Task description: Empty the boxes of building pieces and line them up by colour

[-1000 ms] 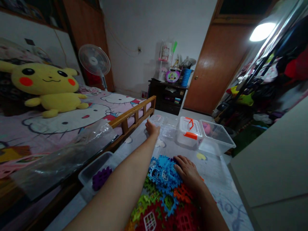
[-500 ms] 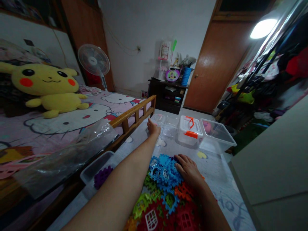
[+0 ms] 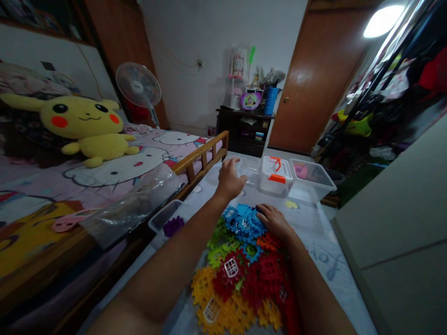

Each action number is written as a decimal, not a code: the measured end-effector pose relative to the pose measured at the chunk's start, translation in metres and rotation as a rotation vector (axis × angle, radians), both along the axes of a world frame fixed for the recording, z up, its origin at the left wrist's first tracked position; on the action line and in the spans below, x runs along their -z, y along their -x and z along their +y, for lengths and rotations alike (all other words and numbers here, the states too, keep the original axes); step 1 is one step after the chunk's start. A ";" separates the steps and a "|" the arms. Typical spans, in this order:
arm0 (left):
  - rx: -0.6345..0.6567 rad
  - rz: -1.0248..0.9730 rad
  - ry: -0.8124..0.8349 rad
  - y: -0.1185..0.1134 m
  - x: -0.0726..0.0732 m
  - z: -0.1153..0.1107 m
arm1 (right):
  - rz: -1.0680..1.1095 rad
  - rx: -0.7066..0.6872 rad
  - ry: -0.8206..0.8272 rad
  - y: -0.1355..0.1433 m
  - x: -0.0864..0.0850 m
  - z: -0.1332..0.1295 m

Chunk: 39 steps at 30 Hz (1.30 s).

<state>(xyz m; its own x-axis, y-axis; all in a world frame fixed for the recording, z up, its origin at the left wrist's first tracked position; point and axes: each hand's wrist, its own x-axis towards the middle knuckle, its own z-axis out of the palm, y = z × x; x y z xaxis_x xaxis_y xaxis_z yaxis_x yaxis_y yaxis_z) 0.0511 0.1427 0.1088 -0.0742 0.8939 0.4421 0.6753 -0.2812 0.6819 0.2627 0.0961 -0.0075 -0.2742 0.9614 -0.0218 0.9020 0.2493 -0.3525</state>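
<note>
Heap of interlocking plastic pieces [image 3: 260, 274] mid-tabletop [image 3: 324, 260], running toward the near edge; right hand [image 3: 275, 221] draped loosely against the blue pieces, fingers extended; left arm stretched toward the far left corner, left hand [image 3: 231, 180] half-curled, thumb spread wide, beside a clear tray [image 3: 250, 168]; lidded box [image 3: 275, 180] and open bin [image 3: 310, 188] along the far edge; past the left edge, bed [image 3: 181, 137] with yellow plush toy [image 3: 101, 146]; farther back, fan [image 3: 138, 85], wooden door [image 3: 295, 83].

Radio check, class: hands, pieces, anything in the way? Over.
Left hand near clear plastic tray, contact unclear. Right hand at right edge of blue gear-edged plastic pieces. Possible obstacle: white-lidded plastic box with orange handle, beyond pieces.
</note>
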 end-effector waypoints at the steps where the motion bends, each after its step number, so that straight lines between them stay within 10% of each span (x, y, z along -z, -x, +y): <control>1: 0.077 0.081 -0.011 0.016 -0.008 -0.017 | 0.003 0.000 0.000 0.000 0.000 0.000; 5: 0.169 0.325 0.091 0.082 -0.010 -0.080 | 0.019 0.000 0.000 0.001 0.001 0.001; 11: -0.052 0.479 0.260 0.120 0.041 -0.132 | 0.067 -0.026 0.001 -0.004 -0.007 0.005; 28: 0.085 0.762 -0.153 0.080 0.054 -0.142 | 0.279 -0.045 -0.046 -0.007 -0.049 -0.011; 39: 0.362 0.010 -0.312 0.026 0.010 -0.141 | 1.029 -0.385 0.460 0.017 -0.059 -0.028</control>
<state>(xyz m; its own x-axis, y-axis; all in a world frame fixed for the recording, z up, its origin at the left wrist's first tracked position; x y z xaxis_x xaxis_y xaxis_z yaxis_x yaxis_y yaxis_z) 0.0247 0.0018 0.0987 0.2231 0.6860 0.6925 0.5023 -0.6898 0.5215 0.2454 0.0680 0.0518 -0.6336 0.7716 0.0555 0.0371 0.1020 -0.9941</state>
